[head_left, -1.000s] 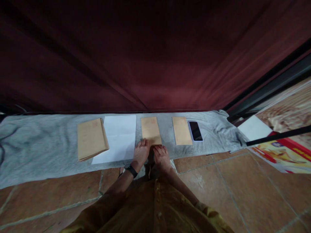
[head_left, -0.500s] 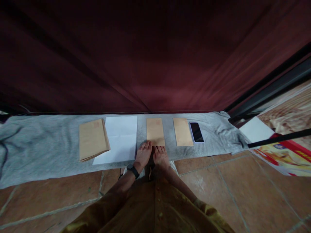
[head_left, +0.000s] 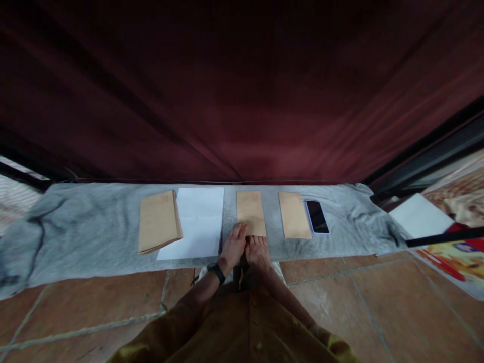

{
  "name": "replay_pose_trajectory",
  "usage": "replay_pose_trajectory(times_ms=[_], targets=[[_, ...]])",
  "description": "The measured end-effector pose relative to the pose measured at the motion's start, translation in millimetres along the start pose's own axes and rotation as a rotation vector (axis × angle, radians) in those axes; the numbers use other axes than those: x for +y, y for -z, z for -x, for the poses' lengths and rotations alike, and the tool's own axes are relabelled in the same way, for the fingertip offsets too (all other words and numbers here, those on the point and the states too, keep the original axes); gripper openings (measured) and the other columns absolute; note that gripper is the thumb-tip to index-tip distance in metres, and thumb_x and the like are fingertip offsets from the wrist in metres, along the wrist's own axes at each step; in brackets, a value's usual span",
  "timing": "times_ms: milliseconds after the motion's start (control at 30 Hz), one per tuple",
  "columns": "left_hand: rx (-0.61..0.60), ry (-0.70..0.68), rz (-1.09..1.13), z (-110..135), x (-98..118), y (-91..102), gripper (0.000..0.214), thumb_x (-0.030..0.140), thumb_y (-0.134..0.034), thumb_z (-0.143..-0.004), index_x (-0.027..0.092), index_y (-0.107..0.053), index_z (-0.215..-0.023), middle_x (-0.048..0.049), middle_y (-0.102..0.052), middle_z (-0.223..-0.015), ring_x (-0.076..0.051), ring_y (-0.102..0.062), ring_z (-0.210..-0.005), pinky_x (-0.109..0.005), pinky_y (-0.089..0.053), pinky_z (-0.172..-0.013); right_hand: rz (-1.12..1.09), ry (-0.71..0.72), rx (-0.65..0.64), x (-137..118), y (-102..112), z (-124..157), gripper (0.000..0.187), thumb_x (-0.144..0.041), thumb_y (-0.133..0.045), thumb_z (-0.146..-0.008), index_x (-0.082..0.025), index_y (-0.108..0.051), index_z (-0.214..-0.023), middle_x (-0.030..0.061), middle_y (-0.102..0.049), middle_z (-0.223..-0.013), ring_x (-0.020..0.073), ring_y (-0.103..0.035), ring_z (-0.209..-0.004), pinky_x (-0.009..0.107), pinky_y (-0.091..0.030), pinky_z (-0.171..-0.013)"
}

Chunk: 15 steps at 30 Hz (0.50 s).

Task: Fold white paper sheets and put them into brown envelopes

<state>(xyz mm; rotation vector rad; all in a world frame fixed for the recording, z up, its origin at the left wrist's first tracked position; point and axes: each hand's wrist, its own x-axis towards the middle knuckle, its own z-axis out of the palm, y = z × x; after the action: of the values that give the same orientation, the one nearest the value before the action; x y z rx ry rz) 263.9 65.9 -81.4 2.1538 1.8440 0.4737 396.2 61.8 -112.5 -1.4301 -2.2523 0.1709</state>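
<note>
Head view is showing both hands meeting at the near end of a brown envelope (head_left: 251, 212), which is lying flat and lengthwise on a grey cloth (head_left: 86, 227) spread over the tiled floor (head_left: 340, 302). The left hand (head_left: 233, 246) is resting palm-down at the envelope's 7 o'clock corner, its fingers (head_left: 238, 234) lying flat and slightly spread over the paper. The right hand (head_left: 257, 250) is sitting at 5 o'clock, fingers (head_left: 257, 241) pressed together with their tips on the near edge. Neither hand is pinching or lifting; the flat pressure seems to be pinning the envelope against the soft cloth. Everything else is lying in one row, edges roughly parallel, probably so each item is staying separate and within reach. A white paper sheet (head_left: 198, 217) is lying at 9 o'clock of the envelope, with a stack of envelopes (head_left: 158, 221) beyond it. A second envelope (head_left: 294, 215) is lying at 3 o'clock, and a smartphone (head_left: 316, 216) is lying just beside that. A dark red curtain (head_left: 242, 101) is hanging at 12 o'clock.
</note>
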Motion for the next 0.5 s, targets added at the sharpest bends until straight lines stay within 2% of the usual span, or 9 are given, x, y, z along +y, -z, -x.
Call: replay_pose_trajectory(times_ms=[133, 267, 500], targets=[[-0.009, -0.035, 0.033, 2.3, 1.2, 3.3, 0.066, 0.002, -0.039, -0.086, 0.018, -0.042, -0.150, -0.0133, -0.050, -0.151, -0.022, -0.046, -0.142, -0.041, -0.042, -0.117, -0.002, -0.021, -0.039, 3.9, 2.9, -4.4, 0.032, -0.016, -0.046, -0.097, -0.013, -0.064, -0.123, 0.0166, -0.070, -0.116, 0.0276, -0.061, -0.116, 0.047, -0.043, -0.108], [-0.027, -0.078, 0.057, 5.6, 3.3, 6.5, 0.066, 0.000, -0.038, -0.085, 0.020, -0.045, -0.147, -0.0108, -0.053, -0.149, -0.020, -0.047, -0.141, -0.037, -0.042, -0.117, 0.017, -0.053, -0.071, 7.4, 2.7, -9.0, 0.035, -0.008, -0.049, -0.091, -0.012, -0.066, -0.121, 0.0155, -0.070, -0.117, 0.0246, -0.061, -0.116, 0.039, -0.044, -0.107], [-0.041, -0.032, 0.021, 3.4, 15.6, 8.8, 0.062, 0.002, -0.038, -0.088, 0.017, -0.047, -0.148, -0.0128, -0.050, -0.152, -0.022, -0.047, -0.142, -0.037, -0.044, -0.115, 0.013, -0.027, -0.052, 14.4, -16.4, -7.9, 0.037, -0.009, -0.052, -0.086, -0.015, -0.070, -0.117, 0.0154, -0.074, -0.111, 0.0272, -0.067, -0.107, 0.041, -0.048, -0.102]])
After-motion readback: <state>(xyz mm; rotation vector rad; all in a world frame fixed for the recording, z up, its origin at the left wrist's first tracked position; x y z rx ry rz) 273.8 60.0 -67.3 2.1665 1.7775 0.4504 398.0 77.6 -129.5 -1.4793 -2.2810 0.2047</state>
